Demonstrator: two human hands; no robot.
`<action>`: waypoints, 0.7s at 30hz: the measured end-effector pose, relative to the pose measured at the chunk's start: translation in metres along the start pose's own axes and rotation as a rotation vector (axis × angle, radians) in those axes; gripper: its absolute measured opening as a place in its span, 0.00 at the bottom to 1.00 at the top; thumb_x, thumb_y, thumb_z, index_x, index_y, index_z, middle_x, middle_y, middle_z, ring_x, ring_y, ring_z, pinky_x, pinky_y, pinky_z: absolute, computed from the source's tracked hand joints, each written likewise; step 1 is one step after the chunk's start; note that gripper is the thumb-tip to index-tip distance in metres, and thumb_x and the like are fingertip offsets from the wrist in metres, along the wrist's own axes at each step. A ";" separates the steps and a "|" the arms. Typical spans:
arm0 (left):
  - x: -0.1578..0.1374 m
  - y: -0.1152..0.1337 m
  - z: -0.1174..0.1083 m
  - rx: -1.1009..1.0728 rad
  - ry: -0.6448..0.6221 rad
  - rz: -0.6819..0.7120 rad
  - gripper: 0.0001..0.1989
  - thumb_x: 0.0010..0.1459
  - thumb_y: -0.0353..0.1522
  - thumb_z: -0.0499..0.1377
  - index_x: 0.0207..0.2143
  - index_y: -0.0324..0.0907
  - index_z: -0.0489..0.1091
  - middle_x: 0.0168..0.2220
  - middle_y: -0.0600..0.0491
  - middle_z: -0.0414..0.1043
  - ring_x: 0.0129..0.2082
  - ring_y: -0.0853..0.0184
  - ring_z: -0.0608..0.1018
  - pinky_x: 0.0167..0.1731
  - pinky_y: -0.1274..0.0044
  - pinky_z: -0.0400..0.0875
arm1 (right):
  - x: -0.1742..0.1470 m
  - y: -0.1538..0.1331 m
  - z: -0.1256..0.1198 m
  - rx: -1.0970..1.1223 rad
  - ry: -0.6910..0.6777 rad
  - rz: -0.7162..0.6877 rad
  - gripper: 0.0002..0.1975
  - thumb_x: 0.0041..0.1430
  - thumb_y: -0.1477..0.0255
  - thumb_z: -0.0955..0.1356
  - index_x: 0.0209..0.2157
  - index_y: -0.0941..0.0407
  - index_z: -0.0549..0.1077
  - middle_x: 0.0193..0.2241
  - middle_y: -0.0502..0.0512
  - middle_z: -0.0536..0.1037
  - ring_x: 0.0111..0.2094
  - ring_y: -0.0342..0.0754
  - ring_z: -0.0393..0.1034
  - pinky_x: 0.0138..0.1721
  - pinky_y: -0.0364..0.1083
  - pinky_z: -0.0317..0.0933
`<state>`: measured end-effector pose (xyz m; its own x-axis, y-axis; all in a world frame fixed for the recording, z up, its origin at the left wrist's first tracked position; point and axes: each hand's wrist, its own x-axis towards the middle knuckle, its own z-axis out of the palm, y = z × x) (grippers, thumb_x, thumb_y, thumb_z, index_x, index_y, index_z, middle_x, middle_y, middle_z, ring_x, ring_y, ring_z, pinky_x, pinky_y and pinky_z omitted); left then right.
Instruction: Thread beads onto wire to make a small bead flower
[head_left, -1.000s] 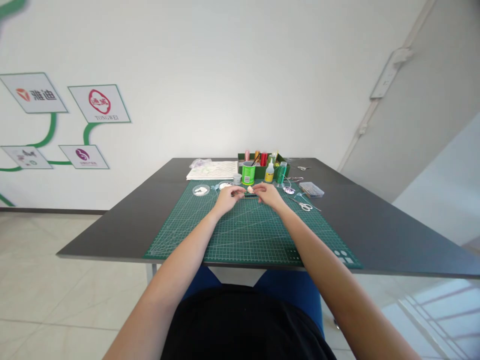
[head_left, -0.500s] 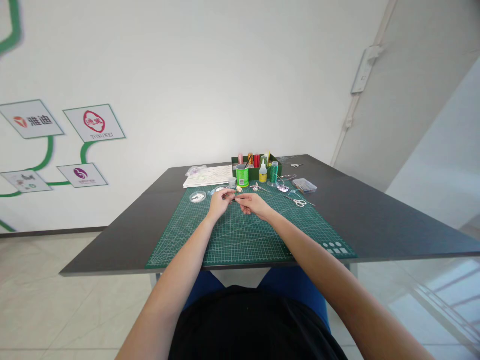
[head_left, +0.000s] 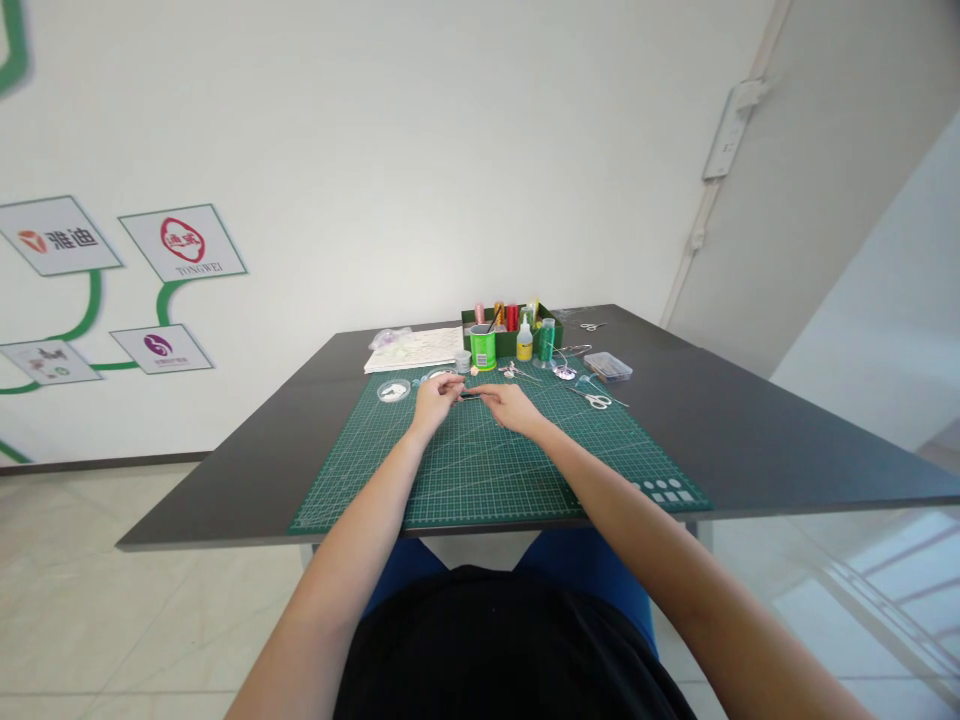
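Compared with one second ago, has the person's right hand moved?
Yes. Judged against the standing green can, the right hand has shifted somewhat left and nearer to the person's body.

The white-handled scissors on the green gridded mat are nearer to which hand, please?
Right: the right hand is left of the scissors, with a gap; the left hand is farther left.

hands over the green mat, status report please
Left hand, right hand close together over green mat. Thin item between them, too small to identify. Green can standing just beyond.
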<state>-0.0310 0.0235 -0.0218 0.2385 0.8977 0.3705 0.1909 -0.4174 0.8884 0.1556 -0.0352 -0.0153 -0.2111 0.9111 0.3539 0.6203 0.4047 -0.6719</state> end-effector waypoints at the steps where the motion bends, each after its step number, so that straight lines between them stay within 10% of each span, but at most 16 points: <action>1: 0.000 0.001 0.000 0.019 0.005 -0.006 0.10 0.56 0.30 0.63 0.40 0.37 0.78 0.31 0.49 0.79 0.26 0.68 0.78 0.26 0.78 0.71 | -0.001 -0.001 -0.001 -0.067 -0.002 -0.042 0.19 0.66 0.76 0.62 0.50 0.54 0.81 0.26 0.52 0.82 0.28 0.47 0.76 0.38 0.45 0.68; 10: -0.008 0.006 0.002 0.358 0.062 0.223 0.04 0.55 0.24 0.61 0.32 0.40 0.75 0.32 0.52 0.78 0.33 0.66 0.78 0.39 0.73 0.73 | -0.008 -0.012 -0.007 -0.254 -0.140 -0.119 0.20 0.67 0.75 0.62 0.52 0.52 0.80 0.46 0.55 0.83 0.44 0.51 0.78 0.47 0.46 0.65; 21: -0.012 0.009 0.002 0.577 -0.085 0.378 0.06 0.57 0.23 0.59 0.31 0.41 0.74 0.32 0.52 0.76 0.34 0.65 0.75 0.37 0.75 0.66 | -0.010 -0.012 -0.021 0.141 -0.163 -0.134 0.16 0.65 0.70 0.63 0.43 0.63 0.80 0.12 0.43 0.62 0.16 0.40 0.55 0.24 0.41 0.51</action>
<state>-0.0303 0.0084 -0.0186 0.4573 0.6717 0.5828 0.5502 -0.7286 0.4080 0.1658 -0.0506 0.0033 -0.4102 0.8447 0.3437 0.4693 0.5187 -0.7146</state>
